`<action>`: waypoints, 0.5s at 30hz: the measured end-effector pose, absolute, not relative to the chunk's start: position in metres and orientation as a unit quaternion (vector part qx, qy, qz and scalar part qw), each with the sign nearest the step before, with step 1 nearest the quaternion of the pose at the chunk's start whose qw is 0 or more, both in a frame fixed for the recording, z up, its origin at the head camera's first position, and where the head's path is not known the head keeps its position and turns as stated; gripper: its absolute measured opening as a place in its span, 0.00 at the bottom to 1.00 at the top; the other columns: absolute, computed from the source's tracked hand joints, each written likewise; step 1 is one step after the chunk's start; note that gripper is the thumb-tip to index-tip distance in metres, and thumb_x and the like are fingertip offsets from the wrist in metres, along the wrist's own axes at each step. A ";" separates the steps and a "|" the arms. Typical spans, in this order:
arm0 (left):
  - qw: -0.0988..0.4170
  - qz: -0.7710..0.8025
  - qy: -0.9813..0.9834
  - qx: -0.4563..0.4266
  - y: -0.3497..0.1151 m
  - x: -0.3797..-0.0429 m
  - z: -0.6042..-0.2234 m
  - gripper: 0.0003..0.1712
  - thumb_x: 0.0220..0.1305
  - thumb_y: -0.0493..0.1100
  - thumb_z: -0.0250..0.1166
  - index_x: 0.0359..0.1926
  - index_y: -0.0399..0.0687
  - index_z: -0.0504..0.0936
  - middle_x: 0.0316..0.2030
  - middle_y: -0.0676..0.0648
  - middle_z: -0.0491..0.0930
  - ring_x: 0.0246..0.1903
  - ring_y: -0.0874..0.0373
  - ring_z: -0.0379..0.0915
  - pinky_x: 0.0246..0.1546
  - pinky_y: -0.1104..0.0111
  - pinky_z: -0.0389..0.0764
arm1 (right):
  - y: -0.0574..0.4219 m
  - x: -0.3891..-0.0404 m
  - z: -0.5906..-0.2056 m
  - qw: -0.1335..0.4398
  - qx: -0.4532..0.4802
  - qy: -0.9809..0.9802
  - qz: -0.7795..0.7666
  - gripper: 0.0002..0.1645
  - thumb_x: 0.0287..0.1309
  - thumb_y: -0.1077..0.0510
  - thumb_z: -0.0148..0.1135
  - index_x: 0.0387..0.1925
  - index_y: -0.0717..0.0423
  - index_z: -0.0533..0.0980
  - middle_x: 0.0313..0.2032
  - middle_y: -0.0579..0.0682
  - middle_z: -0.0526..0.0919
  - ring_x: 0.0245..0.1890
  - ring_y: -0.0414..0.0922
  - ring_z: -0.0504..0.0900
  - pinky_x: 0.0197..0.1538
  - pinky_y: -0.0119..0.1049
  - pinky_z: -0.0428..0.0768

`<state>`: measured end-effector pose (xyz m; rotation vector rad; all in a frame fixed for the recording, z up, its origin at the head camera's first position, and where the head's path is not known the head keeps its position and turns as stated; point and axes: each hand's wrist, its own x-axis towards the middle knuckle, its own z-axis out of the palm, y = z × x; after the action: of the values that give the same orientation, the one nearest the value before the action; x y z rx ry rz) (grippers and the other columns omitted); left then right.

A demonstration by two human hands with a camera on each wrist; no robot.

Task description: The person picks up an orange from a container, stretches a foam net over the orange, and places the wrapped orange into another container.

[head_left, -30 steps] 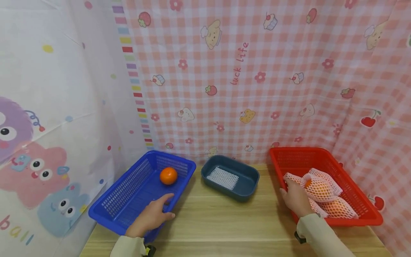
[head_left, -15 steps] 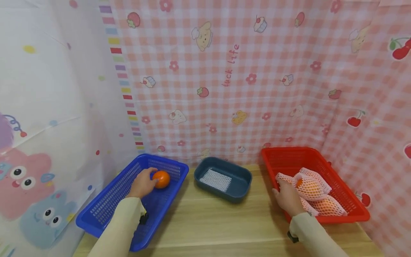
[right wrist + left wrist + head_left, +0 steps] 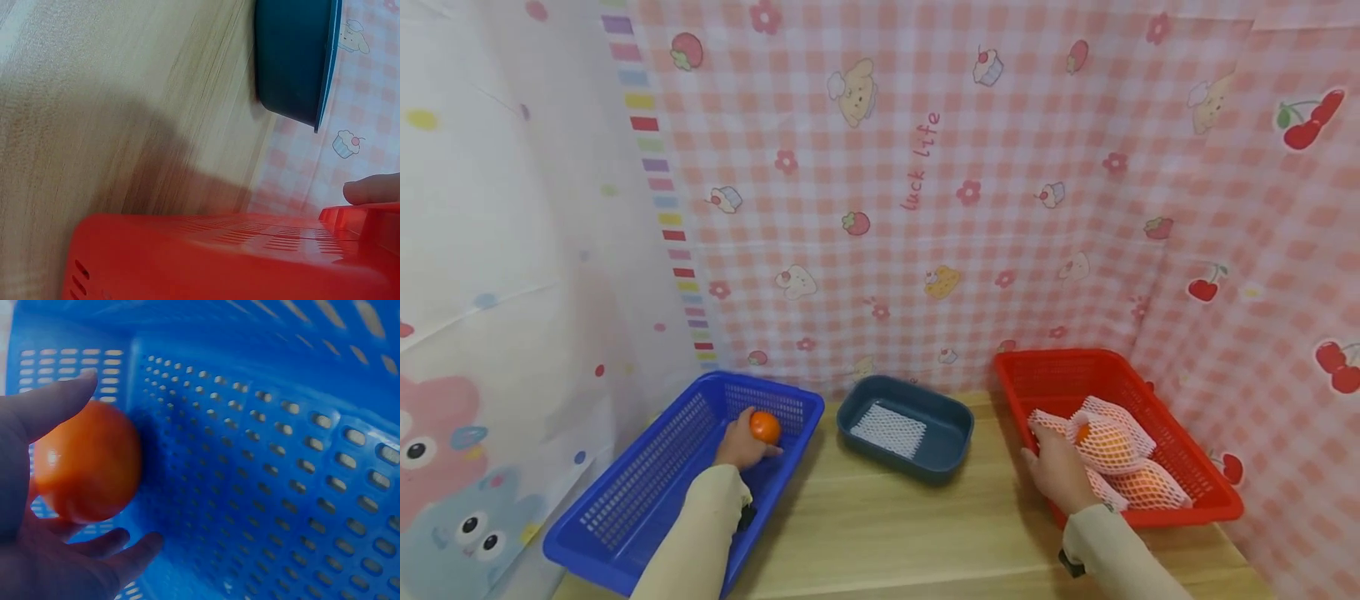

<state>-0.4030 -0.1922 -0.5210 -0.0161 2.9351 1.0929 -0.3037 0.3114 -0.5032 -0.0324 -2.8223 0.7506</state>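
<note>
In the blue basket (image 3: 647, 475), a bare orange (image 3: 765, 427) lies near the far end. My left hand (image 3: 743, 446) reaches in around it. The left wrist view has the thumb above the orange (image 3: 90, 462) and spread fingers (image 3: 134, 553) below, some extending past the fruit. At the left rim of the red basket (image 3: 1206, 467), my right hand (image 3: 1063, 471) grips the edge, fingers inside and thumb outside. Beside it lie several oranges in white foam nets (image 3: 1108, 446). The right wrist view catches one fingertip (image 3: 369, 189) over the red rim; the remaining fingers are hidden.
Between the baskets stands a dark teal tray (image 3: 951, 446) with a flat white foam net (image 3: 891, 429) inside. Everything sits on a light wooden table (image 3: 880, 542). A pink checked curtain (image 3: 880, 208) hangs close behind, and a white curtain (image 3: 535, 250) borders the left.
My left hand has moved from the blue basket's right rim to the orange. My right hand stays at the red basket's edge. The head view has shifted slightly.
</note>
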 end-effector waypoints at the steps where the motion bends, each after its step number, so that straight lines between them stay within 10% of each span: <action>1: 0.002 0.349 0.937 -0.009 -0.191 -0.402 -0.522 0.58 0.45 0.44 0.77 0.70 0.33 0.52 0.59 0.21 0.61 0.55 0.27 0.64 0.54 0.38 0.66 | 0.311 -0.303 -0.504 0.119 -0.007 -0.959 0.256 0.34 0.57 0.62 0.67 0.62 0.71 0.68 0.51 0.68 0.78 0.42 0.58 0.77 0.51 0.61 0.74; 15: -0.063 0.364 0.929 -0.008 -0.186 -0.406 -0.494 0.49 0.46 0.48 0.77 0.64 0.34 0.61 0.51 0.26 0.73 0.48 0.32 0.72 0.48 0.43 0.72 | 0.311 -0.303 -0.505 0.122 -0.004 -0.960 0.253 0.33 0.58 0.62 0.66 0.63 0.71 0.67 0.53 0.69 0.76 0.43 0.58 0.77 0.52 0.61 0.74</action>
<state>-0.4056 -0.1860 -0.4939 -0.0270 3.0426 1.1905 -0.3034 0.3111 -0.5046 -0.0123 -2.8011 0.7399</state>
